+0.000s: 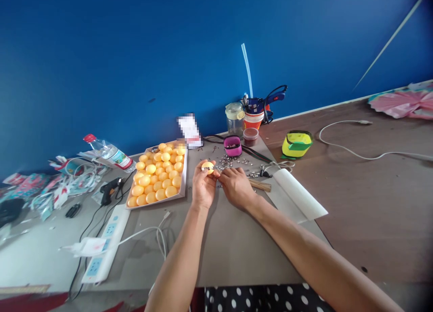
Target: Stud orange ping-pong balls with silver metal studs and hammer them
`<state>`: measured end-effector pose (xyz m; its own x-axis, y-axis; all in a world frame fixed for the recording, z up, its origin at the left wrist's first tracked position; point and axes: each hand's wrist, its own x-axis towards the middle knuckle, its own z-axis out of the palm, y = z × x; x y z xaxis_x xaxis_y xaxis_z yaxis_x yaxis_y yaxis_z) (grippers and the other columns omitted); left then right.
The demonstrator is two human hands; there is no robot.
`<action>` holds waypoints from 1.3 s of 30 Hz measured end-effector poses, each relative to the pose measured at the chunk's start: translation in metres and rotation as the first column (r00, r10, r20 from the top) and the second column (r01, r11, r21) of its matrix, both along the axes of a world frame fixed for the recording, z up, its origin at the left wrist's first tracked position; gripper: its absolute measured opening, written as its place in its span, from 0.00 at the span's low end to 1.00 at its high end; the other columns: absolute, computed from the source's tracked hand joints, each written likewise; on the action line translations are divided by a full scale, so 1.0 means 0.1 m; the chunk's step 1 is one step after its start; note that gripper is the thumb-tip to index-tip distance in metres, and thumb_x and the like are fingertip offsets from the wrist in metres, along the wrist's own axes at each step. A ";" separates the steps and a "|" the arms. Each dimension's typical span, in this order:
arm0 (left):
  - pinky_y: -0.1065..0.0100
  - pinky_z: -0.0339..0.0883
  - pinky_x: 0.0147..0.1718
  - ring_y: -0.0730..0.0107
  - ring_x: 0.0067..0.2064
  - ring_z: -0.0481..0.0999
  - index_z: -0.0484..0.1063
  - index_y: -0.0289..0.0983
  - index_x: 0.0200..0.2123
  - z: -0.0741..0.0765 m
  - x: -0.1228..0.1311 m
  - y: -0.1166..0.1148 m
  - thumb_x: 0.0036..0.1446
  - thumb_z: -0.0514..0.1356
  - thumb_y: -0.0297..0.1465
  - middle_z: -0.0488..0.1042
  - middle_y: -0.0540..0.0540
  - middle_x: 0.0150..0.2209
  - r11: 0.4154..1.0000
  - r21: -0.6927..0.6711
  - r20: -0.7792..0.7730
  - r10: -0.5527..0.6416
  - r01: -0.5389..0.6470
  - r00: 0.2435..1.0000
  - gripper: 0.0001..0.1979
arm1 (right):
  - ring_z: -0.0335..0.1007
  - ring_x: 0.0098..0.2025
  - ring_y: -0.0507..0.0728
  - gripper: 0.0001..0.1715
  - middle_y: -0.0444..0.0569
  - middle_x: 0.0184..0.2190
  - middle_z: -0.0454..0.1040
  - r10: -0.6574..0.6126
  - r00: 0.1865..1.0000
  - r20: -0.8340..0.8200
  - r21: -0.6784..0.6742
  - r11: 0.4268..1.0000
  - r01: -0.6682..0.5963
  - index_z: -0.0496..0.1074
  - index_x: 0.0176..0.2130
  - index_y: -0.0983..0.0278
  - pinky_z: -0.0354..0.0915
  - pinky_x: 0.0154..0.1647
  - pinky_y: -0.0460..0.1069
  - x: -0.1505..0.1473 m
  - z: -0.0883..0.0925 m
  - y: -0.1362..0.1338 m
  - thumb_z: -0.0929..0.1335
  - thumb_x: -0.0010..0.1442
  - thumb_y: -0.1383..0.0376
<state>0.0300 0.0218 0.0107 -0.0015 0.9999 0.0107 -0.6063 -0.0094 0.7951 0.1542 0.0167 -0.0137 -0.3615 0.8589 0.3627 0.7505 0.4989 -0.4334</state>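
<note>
At the centre of the frame, a small orange ball [207,167] sits pinched in the fingertips of the left hand [203,185], raised just above the grey table [230,244]. The right hand [236,185] lies just right of it, fingers curled toward the ball; whether it grips anything I cannot tell. The ball is round, glossy, pale-lit. A tray of orange balls [157,176] lies left; small metal bits [230,162] are scattered just above.

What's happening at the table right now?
A person sits at a grey table. The left hand holds one orange ball up at the fingertips. The right hand is beside it, fingers close to the ball, over a scatter of small metal bits. A tray of more orange balls lies to the left, next to a glue gun and a power strip.
</note>
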 end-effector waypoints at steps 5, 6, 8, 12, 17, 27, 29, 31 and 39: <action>0.67 0.64 0.36 0.76 0.31 0.71 0.67 0.40 0.40 0.00 0.01 0.00 0.47 0.60 0.29 0.73 0.47 0.41 1.000 -0.025 0.015 -0.006 0.006 1.000 0.14 | 0.60 0.29 0.52 0.07 0.45 0.26 0.68 -0.112 0.724 -0.681 -0.263 0.960 -0.099 0.68 0.31 0.65 0.54 0.33 0.48 0.11 0.00 0.10 0.63 0.55 0.64; 0.67 0.64 0.37 0.75 0.31 0.72 0.67 0.40 0.41 0.00 0.02 0.00 0.47 0.61 0.29 0.73 0.47 0.42 1.000 -0.025 0.009 -0.017 0.018 1.000 0.15 | 0.58 0.26 0.51 0.07 0.43 0.23 0.66 -0.148 0.597 -0.788 -0.313 0.932 -0.182 0.68 0.31 0.64 0.54 0.30 0.47 0.12 0.00 0.11 0.64 0.54 0.62; 0.66 0.64 0.39 0.74 0.34 0.72 0.68 0.41 0.42 -0.01 0.03 -0.01 0.47 0.61 0.29 0.73 0.47 0.42 0.999 -0.016 -0.002 -0.042 0.042 0.999 0.16 | 0.53 0.23 0.49 0.10 0.40 0.20 0.62 -0.208 0.380 -0.901 -0.341 0.881 -0.327 0.67 0.30 0.64 0.52 0.26 0.45 0.14 0.04 0.12 0.66 0.52 0.58; 0.64 0.64 0.42 0.70 0.38 0.72 0.69 0.41 0.44 -0.03 0.05 -0.03 0.47 0.62 0.30 0.73 0.47 0.39 0.997 0.007 -0.034 -0.080 0.080 0.996 0.17 | 0.52 0.23 0.47 0.13 0.40 0.21 0.62 -0.247 0.242 -0.938 -0.333 0.836 -0.437 0.69 0.29 0.64 0.51 0.24 0.45 0.14 0.13 0.10 0.70 0.49 0.57; 0.63 0.65 0.43 0.68 0.40 0.72 0.70 0.41 0.44 -0.03 0.07 -0.04 0.48 0.63 0.33 0.73 0.47 0.39 0.996 0.022 -0.064 -0.088 0.090 0.994 0.17 | 0.55 0.25 0.48 0.14 0.42 0.23 0.66 -0.263 0.221 -0.939 -0.336 0.832 -0.441 0.69 0.28 0.64 0.54 0.26 0.45 0.13 0.20 0.07 0.71 0.46 0.56; 0.62 0.64 0.45 0.70 0.40 0.72 0.71 0.42 0.43 -0.06 0.09 -0.05 0.47 0.64 0.31 0.73 0.48 0.38 0.994 0.056 -0.056 -0.095 0.098 0.994 0.17 | 0.59 0.28 0.49 0.13 0.43 0.25 0.68 -0.230 0.241 -0.943 -0.315 0.849 -0.423 0.69 0.29 0.64 0.56 0.29 0.45 0.12 0.14 0.08 0.70 0.48 0.58; 0.61 0.64 0.45 0.69 0.40 0.72 0.71 0.42 0.43 -0.07 0.09 -0.05 0.46 0.65 0.31 0.73 0.48 0.38 0.994 0.055 -0.061 -0.092 0.095 0.994 0.18 | 0.59 0.28 0.49 0.13 0.42 0.24 0.67 -0.238 0.246 -0.940 -0.324 0.850 -0.415 0.68 0.29 0.64 0.56 0.29 0.45 0.11 0.15 0.08 0.70 0.48 0.57; 0.61 0.64 0.46 0.69 0.40 0.72 0.71 0.42 0.43 -0.08 0.09 -0.04 0.46 0.65 0.31 0.73 0.48 0.38 0.994 0.055 -0.062 -0.087 0.091 0.994 0.18 | 0.59 0.27 0.49 0.13 0.42 0.24 0.67 -0.244 0.242 -0.939 -0.328 0.850 -0.413 0.68 0.28 0.64 0.56 0.29 0.45 0.11 0.15 0.08 0.70 0.47 0.57; 0.61 0.64 0.45 0.70 0.39 0.72 0.72 0.42 0.43 -0.08 0.10 -0.05 0.47 0.65 0.31 0.73 0.48 0.37 0.994 0.047 -0.063 -0.092 0.095 0.994 0.17 | 0.57 0.26 0.48 0.11 0.40 0.22 0.65 -0.235 0.264 -0.936 -0.335 0.828 -0.450 0.68 0.29 0.64 0.54 0.27 0.44 0.15 0.14 0.09 0.70 0.49 0.59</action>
<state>0.0398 0.0170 0.0024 0.0940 0.9939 0.0579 -0.5570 0.0043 0.8305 0.1694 0.0257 0.0007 -0.1722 0.9808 0.0912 -0.3965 0.0157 -0.9179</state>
